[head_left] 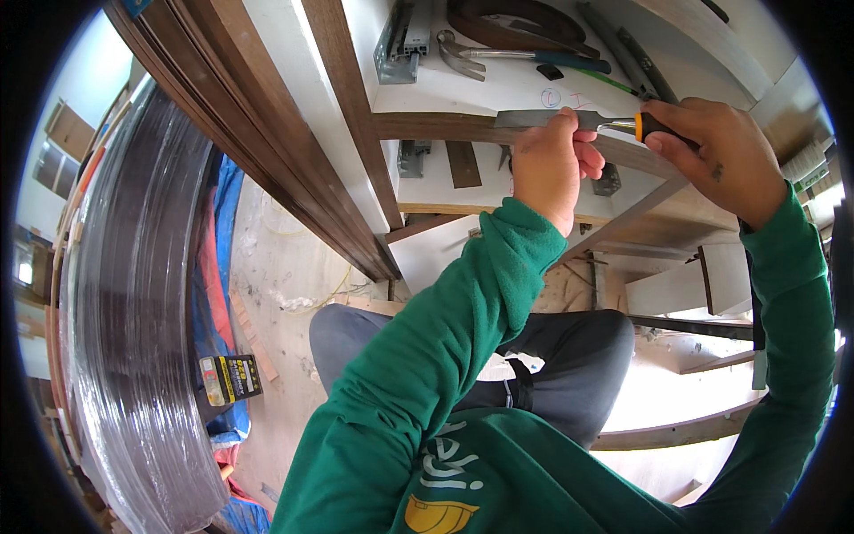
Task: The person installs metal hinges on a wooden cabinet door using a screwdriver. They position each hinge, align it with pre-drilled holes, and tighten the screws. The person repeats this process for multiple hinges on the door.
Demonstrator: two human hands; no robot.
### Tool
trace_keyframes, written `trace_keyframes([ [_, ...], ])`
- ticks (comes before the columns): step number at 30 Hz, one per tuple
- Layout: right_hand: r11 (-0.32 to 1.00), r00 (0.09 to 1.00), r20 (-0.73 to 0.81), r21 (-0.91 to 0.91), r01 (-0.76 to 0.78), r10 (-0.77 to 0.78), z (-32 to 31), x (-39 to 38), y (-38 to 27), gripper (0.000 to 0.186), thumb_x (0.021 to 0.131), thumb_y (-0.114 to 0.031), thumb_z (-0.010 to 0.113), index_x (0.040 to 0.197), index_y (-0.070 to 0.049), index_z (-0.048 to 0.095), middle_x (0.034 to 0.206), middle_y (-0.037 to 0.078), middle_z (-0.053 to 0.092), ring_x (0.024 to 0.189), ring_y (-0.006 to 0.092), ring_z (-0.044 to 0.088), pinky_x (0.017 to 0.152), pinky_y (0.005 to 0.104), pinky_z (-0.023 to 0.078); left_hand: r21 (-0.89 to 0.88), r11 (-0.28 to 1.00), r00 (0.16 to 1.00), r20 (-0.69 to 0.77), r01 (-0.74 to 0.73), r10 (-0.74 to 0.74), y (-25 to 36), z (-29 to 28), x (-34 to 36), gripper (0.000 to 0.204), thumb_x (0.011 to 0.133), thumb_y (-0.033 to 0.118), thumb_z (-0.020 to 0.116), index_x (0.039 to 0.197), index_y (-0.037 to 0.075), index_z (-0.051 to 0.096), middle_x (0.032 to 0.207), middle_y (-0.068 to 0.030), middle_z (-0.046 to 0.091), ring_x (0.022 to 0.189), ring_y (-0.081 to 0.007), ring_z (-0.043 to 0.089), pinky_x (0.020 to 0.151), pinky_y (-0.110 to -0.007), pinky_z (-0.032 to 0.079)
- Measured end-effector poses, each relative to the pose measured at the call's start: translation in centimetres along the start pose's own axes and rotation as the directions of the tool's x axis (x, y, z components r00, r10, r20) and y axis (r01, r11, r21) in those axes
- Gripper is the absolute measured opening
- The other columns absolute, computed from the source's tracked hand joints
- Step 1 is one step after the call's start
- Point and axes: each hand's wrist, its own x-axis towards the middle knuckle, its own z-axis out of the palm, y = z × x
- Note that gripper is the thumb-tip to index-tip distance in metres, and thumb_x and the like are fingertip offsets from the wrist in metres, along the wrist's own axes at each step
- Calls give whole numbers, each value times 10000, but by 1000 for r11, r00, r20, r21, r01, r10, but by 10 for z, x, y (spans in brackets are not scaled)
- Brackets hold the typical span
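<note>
A flat metal file with a black and yellow handle lies level along the dark wood front edge of a white cabinet shelf. My right hand is closed round its handle, at the right. Pinching the blade near its middle, my left hand has the thumb on top and the other fingers curled below. The blade's tip points left, against or just in front of the wood; I cannot tell whether it touches. Behind it on the shelf are a claw hammer and a small black piece.
A brown coiled strip and metal drawer slides lie on the shelf. Dark wooden trim rises left of the cabinet. Further left are plastic-wrapped panels and a black and yellow box. A white drawer box stands right.
</note>
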Motion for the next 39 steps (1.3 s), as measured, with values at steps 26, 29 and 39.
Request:
trace_keyframes([
  [26,997,998,31,31,-64,63,2,2,6,393,997,-289,713,1279,-15,721,851,184,659,702,333,646,645,419,504,-30,999,1000,-16,-17,16,0,5,1,390,1030,346,591,906,-11,684,669,-83,660,600,-189,609,644,-318,492],
  [29,993,991,-71,13,115,-114,8,5,5,387,997,-290,713,1270,-15,724,851,182,658,681,332,635,633,418,498,-7,999,999,-39,-33,32,5,2,-1,406,1027,354,572,869,-8,668,636,-85,654,562,-176,588,633,-307,463],
  [39,997,996,-51,-26,67,-69,4,7,1,344,998,-312,694,1227,-60,740,859,184,670,731,361,632,666,448,496,22,999,999,-15,-39,39,9,-7,1,378,1035,344,598,937,-9,688,703,-78,670,616,-192,604,659,-326,494],
])
